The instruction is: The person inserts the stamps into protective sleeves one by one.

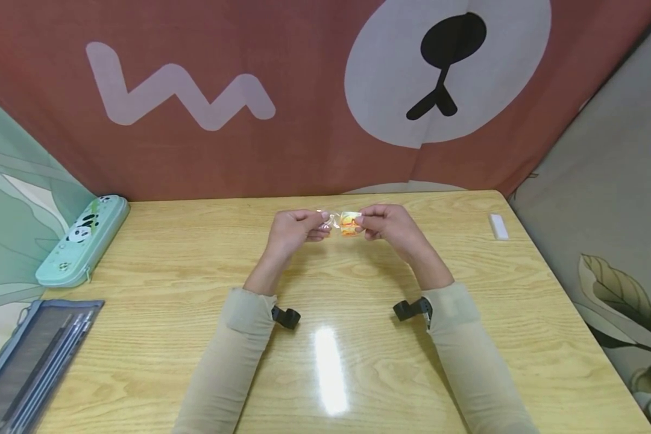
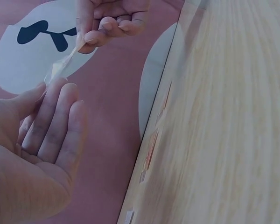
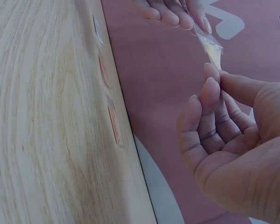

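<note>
My left hand (image 1: pixel 295 229) pinches a crinkled clear plastic wrapper (image 1: pixel 333 221) between thumb and fingers above the far part of the table. Facing it, my right hand (image 1: pixel 392 226) pinches the edge of a small yellow-and-orange card (image 1: pixel 349 223). Card and clear film meet in the gap between the hands. Whether the card is partly inside the film, I cannot tell. In the right wrist view the film (image 3: pixel 210 44) shines and its lower end narrows into my right fingertips. The fingers not pinching are loosely bent in both wrist views.
Small flat orange pieces (image 3: pixel 113 122) show along the table's far edge in the wrist views. A green panda pencil case (image 1: pixel 87 241) and a mesh zip pouch (image 1: pixel 49 355) with long thin items lie left on the wooden table (image 1: pixel 380 374). A white block (image 1: pixel 498 227) lies far right.
</note>
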`<action>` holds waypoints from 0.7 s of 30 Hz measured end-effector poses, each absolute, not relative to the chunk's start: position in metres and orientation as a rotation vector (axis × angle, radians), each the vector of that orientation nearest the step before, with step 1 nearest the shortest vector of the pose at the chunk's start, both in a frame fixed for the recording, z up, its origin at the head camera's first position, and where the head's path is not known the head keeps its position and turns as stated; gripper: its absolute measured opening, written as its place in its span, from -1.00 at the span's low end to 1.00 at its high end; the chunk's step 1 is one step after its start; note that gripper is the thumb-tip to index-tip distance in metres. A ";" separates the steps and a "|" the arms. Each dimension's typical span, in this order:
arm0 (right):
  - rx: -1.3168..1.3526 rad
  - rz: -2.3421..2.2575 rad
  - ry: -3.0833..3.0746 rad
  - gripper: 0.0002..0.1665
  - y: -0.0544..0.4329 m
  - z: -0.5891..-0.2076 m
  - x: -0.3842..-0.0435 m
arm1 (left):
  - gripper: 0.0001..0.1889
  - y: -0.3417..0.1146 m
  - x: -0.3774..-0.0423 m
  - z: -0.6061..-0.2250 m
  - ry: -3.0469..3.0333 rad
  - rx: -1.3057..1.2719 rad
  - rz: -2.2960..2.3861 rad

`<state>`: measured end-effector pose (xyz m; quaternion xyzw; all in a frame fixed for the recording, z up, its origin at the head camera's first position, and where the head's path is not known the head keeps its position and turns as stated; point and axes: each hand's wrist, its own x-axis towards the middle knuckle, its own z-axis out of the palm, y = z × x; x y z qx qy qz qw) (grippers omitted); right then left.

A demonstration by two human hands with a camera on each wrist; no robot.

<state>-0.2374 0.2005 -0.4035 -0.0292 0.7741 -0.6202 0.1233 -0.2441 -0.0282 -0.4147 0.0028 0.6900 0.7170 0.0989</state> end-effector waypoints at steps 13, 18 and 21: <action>-0.096 -1.801 2.261 -0.67 0.201 -0.405 -0.237 | -0.76 -0.026 -0.243 -0.414 2.088 0.007 2.104; -0.108 -1.798 2.264 -0.66 0.201 -0.404 -0.237 | -0.76 -0.024 -0.243 -0.413 2.097 -0.012 2.116; -0.108 -1.798 2.267 -0.66 0.201 -0.404 -0.237 | -0.75 -0.023 -0.242 -0.413 2.090 0.002 2.146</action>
